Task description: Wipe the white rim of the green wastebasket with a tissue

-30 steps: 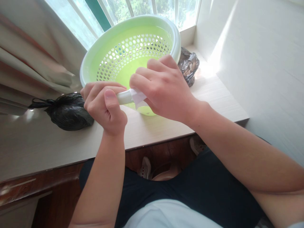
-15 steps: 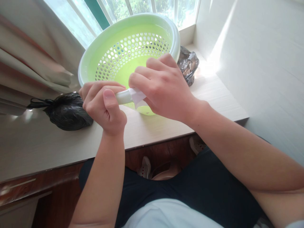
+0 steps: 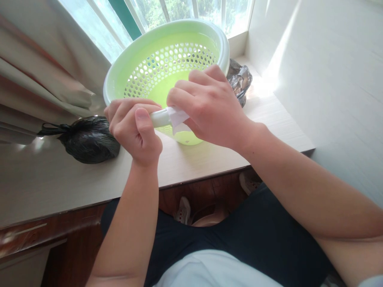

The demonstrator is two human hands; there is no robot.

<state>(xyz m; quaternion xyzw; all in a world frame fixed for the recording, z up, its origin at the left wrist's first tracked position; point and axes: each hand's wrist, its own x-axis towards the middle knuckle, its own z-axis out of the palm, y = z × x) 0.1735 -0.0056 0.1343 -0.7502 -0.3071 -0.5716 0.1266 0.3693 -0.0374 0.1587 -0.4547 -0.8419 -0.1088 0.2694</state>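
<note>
A light green plastic colander (image 3: 167, 63) with a perforated wall is tilted toward me on the pale wooden desk (image 3: 209, 155). My left hand (image 3: 134, 129) is closed around its near rim. Just to the right, my right hand (image 3: 209, 109) is curled over the same rim, pinching a small white piece of paper or cloth (image 3: 178, 117) against it. The two hands almost touch.
A tied black plastic bag (image 3: 89, 139) lies on the desk left of the colander. A crumpled dark bag (image 3: 241, 81) sits behind it at the right, near the window. A curtain (image 3: 38, 75) hangs at the left. My legs and shoes show under the desk edge.
Both hands and the colander have shifted slightly to the right and up. The white piece under my right fingers sits a little more bunched.
</note>
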